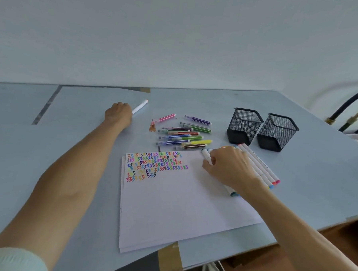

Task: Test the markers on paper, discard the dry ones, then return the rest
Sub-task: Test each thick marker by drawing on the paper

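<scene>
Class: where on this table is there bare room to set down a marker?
Bare table lies left of the left hand, and the paper is blank below the squiggles. Crowded: the striped markers, mesh cups, white markers.

The left hand (pixel 118 113) grips a white marker (pixel 140 106) far out on the pale blue table (pixel 68 171); the right hand (pixel 228 167) rests on white markers (pixel 259 166) beside the scribbled white paper (pixel 176 207)
</scene>
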